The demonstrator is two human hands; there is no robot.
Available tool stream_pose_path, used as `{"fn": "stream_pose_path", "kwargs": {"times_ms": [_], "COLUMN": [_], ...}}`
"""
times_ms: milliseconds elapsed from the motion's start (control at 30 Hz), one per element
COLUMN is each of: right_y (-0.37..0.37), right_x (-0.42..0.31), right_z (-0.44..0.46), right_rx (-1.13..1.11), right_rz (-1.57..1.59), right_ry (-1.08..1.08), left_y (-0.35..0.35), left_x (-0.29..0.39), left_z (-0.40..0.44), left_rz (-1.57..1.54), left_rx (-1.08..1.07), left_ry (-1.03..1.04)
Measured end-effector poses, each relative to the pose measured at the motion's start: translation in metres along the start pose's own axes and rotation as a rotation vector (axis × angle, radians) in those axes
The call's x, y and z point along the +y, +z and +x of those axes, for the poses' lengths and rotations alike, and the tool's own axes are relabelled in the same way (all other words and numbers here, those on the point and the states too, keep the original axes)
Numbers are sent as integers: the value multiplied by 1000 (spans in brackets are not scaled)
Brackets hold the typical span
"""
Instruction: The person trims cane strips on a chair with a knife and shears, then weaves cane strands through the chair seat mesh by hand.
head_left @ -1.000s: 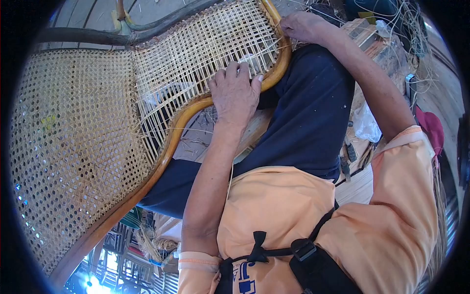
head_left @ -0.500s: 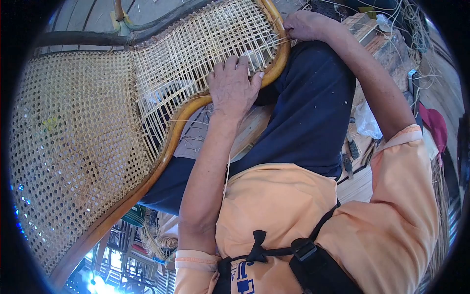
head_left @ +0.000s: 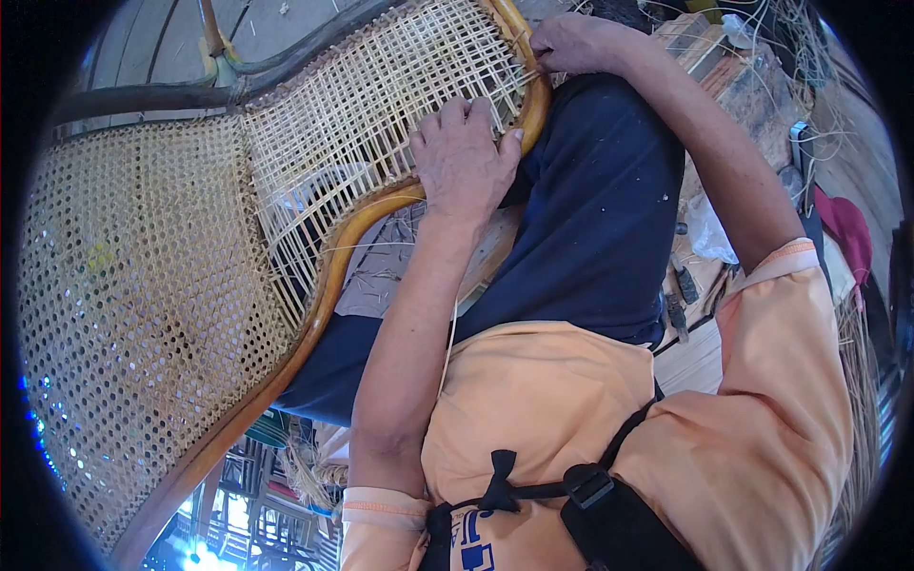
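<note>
A curved wooden frame (head_left: pixel 347 243) carries a woven cane panel. Its upper section has pale, loosely crossed cane strands (head_left: pixel 367 90), and gaps show near the lower rim. The lower left section is darker, finished cane mesh (head_left: pixel 133 285). My left hand (head_left: pixel 465 167) lies over the rim with its fingertips on the pale strands and its thumb apart. At the frame's right end, my right hand (head_left: pixel 576 43) has its fingers bent together beside the rim; what they hold is hidden. A thin strand (head_left: pixel 371 245) crosses below the rim to my left forearm.
My dark-trousered leg (head_left: pixel 600 209) is beneath the frame's right end. To the right are wooden blocks (head_left: pixel 747 90), a clear plastic bag (head_left: pixel 707 231), small tools (head_left: pixel 681 290) and tangled cane strands (head_left: pixel 809 57). A fibre bundle (head_left: pixel 307 471) lies lower left.
The frame's right end has shifted slightly left in view, and my right hand has shifted left with it. My left hand sits a little farther right and higher along the rim.
</note>
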State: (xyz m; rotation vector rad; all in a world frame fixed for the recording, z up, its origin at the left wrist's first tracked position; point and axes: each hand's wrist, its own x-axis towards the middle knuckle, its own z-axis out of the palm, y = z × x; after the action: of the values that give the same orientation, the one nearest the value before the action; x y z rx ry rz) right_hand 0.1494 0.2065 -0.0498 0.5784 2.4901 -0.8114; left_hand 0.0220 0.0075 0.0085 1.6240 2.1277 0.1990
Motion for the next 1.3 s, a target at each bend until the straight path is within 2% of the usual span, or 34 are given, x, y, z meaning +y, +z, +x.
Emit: {"fn": "stream_pose_path", "kwargs": {"times_ms": [67,167,267,333,367,433,667,767,867,1067,1167,1233,1300], "right_y": [1,-3,-4,-5,-5,-12,-8,-11,-16,-16,-22,-35,-33], "right_x": [4,8,4,3,2,-3,0,-4,-5,-8,-9,-23,-30], "right_z": [3,10,12,11,9,5,11,3,7,10,12,-1,-7], "right_rx": [-24,-60,-35,-1,14,-6,-83,-3,-6,-46,83,703,735], "right_rz": [31,-78,-177,-95,-51,-106,-333,32,-204,-150,-252,-429,-398], "right_ry": [-20,-162,-167,-122,-98,-58,-115,-101,-125,72,188,-61,-155], "left_y": [4,8,1,-3,-2,2,9,10,10,15,11,7,3], "left_x": [1,-2,-2,-3,-3,-2,8,8,8,11,14,16,13], "left_z": [1,0,5,6,5,7,17,15,15,21,16,7,-8], "left_rz": [0,-8,-62,-72,-62,-43,-36,-32,-72,-85,-100,-138,-102], "left_rx": [11,18,-29,-70,-24,72,-15,-7,12,46,11,29,79], "left_ry": [-11,-19,-64,-62,-42,3,-9,-6,-8,24,38,58,134]}}
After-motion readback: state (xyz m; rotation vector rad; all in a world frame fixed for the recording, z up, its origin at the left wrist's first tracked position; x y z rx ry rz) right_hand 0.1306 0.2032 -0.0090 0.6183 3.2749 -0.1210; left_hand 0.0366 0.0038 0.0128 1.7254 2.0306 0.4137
